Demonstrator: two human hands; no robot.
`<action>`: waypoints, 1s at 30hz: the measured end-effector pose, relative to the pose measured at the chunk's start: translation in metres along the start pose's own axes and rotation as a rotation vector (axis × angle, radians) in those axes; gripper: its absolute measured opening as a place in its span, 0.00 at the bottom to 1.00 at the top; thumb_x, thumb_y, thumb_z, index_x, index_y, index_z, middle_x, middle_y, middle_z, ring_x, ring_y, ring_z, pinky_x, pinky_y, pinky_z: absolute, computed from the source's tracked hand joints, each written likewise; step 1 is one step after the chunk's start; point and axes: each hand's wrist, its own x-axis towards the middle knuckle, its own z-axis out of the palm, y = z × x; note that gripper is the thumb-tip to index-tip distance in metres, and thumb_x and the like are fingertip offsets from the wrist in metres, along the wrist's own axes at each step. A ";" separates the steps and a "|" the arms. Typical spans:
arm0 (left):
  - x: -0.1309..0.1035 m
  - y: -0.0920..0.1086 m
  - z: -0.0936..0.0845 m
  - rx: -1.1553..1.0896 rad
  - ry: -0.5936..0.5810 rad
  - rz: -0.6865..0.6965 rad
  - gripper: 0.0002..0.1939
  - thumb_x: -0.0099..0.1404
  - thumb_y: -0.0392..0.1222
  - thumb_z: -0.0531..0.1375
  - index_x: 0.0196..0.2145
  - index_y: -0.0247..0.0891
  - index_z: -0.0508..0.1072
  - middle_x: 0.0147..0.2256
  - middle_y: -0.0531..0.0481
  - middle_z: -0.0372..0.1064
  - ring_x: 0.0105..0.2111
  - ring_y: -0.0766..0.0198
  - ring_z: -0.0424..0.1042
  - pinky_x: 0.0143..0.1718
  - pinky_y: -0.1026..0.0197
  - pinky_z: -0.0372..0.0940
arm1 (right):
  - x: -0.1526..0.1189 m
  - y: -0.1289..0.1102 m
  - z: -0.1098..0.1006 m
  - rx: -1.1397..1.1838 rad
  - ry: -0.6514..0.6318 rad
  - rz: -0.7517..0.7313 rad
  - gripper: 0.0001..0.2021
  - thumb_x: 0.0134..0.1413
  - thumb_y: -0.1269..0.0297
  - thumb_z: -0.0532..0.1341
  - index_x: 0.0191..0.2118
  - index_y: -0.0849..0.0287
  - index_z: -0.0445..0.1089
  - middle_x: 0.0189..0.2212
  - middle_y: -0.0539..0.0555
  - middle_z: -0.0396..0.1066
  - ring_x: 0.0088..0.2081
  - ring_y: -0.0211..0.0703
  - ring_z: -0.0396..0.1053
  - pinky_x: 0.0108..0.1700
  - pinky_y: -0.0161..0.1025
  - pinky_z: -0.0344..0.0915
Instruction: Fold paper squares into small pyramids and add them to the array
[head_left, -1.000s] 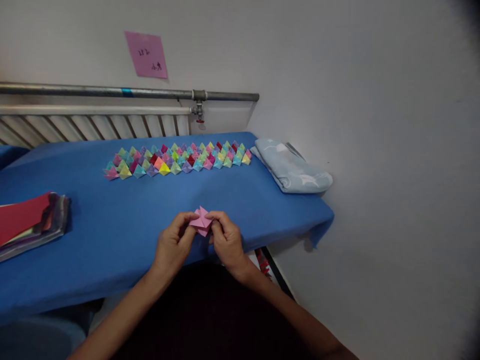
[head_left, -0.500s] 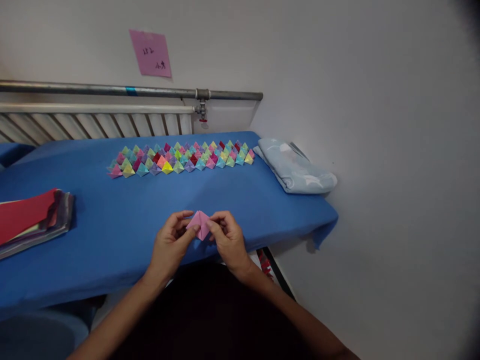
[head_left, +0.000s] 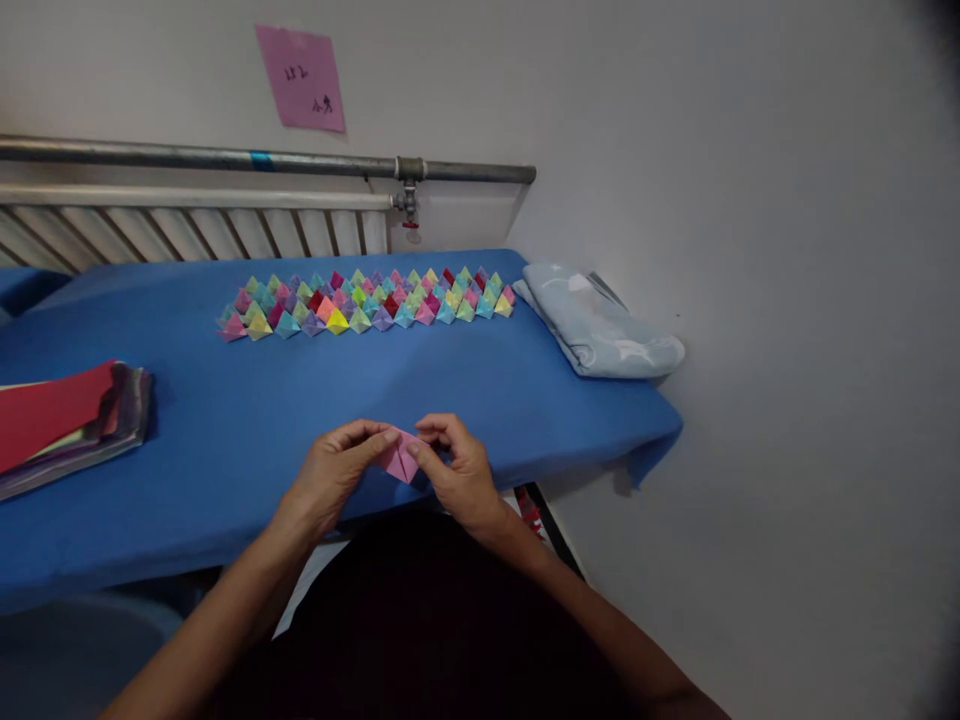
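Observation:
A small pink folded paper [head_left: 401, 460], roughly diamond-shaped with a crease down its middle, is held up above the near edge of the blue-covered table [head_left: 225, 470]. My left hand [head_left: 345, 465] pinches its upper left side, the thumb lying on the front face. On the right side, my right hand [head_left: 456, 470] grips it between thumb and fingers. Both hands are closed on the paper, and the fingertips behind it are hidden. Farther back, rows of colourful folded paper pieces [head_left: 367, 302] stand close together on the cloth.
A stack of coloured paper [head_left: 71, 425] with a red sheet on top lies at the left. Folded light-blue fabric [head_left: 607, 325] rests at the right end by the wall. Behind the table run a radiator [head_left: 195, 228] and a metal pipe [head_left: 330, 163]; a pink note [head_left: 301, 80] hangs above.
My left hand has shifted its pinch up to the paper's top, its thumb now higher. The paper has tipped slightly, and the whole view has moved a little.

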 end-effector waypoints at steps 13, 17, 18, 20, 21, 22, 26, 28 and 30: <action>0.003 -0.002 -0.005 0.149 0.097 0.195 0.12 0.50 0.51 0.67 0.23 0.39 0.76 0.21 0.56 0.66 0.23 0.69 0.61 0.26 0.65 0.56 | 0.001 -0.002 0.000 0.152 -0.304 0.414 0.11 0.55 0.60 0.61 0.25 0.58 0.66 0.21 0.46 0.68 0.20 0.30 0.60 0.25 0.31 0.57; 0.004 -0.005 -0.006 0.142 0.136 0.201 0.12 0.50 0.50 0.67 0.22 0.39 0.75 0.21 0.56 0.65 0.23 0.68 0.60 0.25 0.65 0.55 | 0.001 -0.003 0.001 0.186 -0.298 0.440 0.12 0.55 0.61 0.61 0.23 0.58 0.65 0.18 0.45 0.67 0.19 0.29 0.60 0.24 0.30 0.56; 0.005 -0.005 -0.006 0.148 0.144 0.202 0.12 0.50 0.50 0.67 0.22 0.39 0.75 0.21 0.56 0.65 0.23 0.68 0.60 0.25 0.65 0.55 | 0.002 -0.003 0.001 0.198 -0.302 0.455 0.12 0.55 0.61 0.60 0.23 0.58 0.66 0.18 0.45 0.67 0.18 0.29 0.60 0.23 0.29 0.56; 0.006 -0.005 -0.006 0.169 0.148 0.206 0.12 0.50 0.50 0.67 0.23 0.39 0.75 0.21 0.55 0.66 0.24 0.68 0.60 0.26 0.65 0.56 | 0.003 -0.004 0.002 0.217 -0.315 0.492 0.11 0.55 0.61 0.61 0.25 0.59 0.67 0.19 0.45 0.67 0.17 0.28 0.59 0.21 0.29 0.55; 0.007 -0.005 -0.006 0.176 0.146 0.212 0.12 0.50 0.50 0.67 0.23 0.39 0.75 0.21 0.55 0.66 0.24 0.68 0.60 0.26 0.65 0.56 | 0.003 -0.005 0.002 0.223 -0.321 0.509 0.09 0.54 0.61 0.61 0.26 0.59 0.67 0.19 0.45 0.68 0.16 0.28 0.59 0.20 0.29 0.54; 0.007 -0.005 -0.006 0.177 0.141 0.217 0.12 0.50 0.50 0.67 0.23 0.38 0.75 0.21 0.56 0.66 0.24 0.68 0.60 0.27 0.65 0.55 | 0.003 -0.006 0.003 0.227 -0.324 0.521 0.08 0.53 0.62 0.62 0.26 0.59 0.68 0.19 0.45 0.68 0.16 0.28 0.59 0.19 0.29 0.54; 0.009 -0.004 -0.004 0.104 0.154 0.200 0.13 0.48 0.50 0.68 0.21 0.38 0.74 0.20 0.56 0.65 0.23 0.69 0.59 0.25 0.65 0.55 | 0.004 -0.009 0.003 0.257 -0.336 0.533 0.06 0.51 0.64 0.62 0.27 0.60 0.69 0.21 0.46 0.68 0.18 0.28 0.60 0.18 0.27 0.54; 0.010 -0.004 -0.004 0.072 0.172 0.161 0.14 0.46 0.51 0.68 0.20 0.37 0.73 0.19 0.57 0.64 0.22 0.70 0.58 0.24 0.66 0.54 | 0.003 -0.010 0.004 0.290 -0.347 0.553 0.07 0.51 0.63 0.62 0.27 0.60 0.69 0.21 0.46 0.69 0.18 0.28 0.61 0.17 0.27 0.54; 0.010 -0.006 -0.004 0.066 0.166 0.127 0.15 0.46 0.51 0.69 0.20 0.37 0.72 0.19 0.57 0.63 0.21 0.70 0.57 0.24 0.66 0.53 | 0.002 -0.009 0.005 0.318 -0.350 0.586 0.08 0.51 0.62 0.62 0.27 0.60 0.68 0.22 0.47 0.69 0.18 0.28 0.61 0.17 0.27 0.54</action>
